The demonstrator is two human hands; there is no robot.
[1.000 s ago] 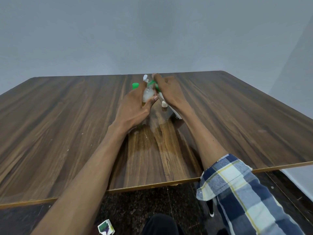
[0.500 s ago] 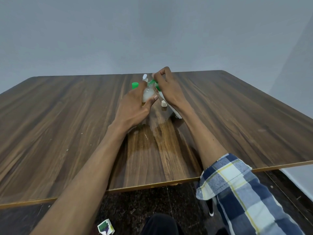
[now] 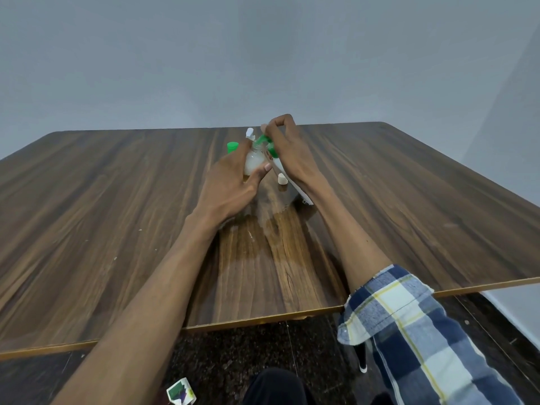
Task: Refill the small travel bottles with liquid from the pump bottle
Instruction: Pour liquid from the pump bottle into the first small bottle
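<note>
- Left hand (image 3: 230, 185): wrapped round small bottle (image 3: 253, 162), steady as before.
- Right hand (image 3: 287, 150): fingers now risen, pinched on green pump head (image 3: 267, 144); probably between presses, filling unfinished.

Left arm (image 3: 163, 276) bare along its whole visible length, no sleeve, no watch. Right forearm (image 3: 344, 229) bare below a pushed-up plaid sleeve (image 3: 409, 325): navy, pale blue and white checks, thin yellow lines, frayed cuff edge. Dark trousers (image 3: 277, 387) at bottom edge.

pump bottle (image 3: 292, 182) mostly hidden behind right hand (image 3: 287, 153) — its label unreadable.
</note>
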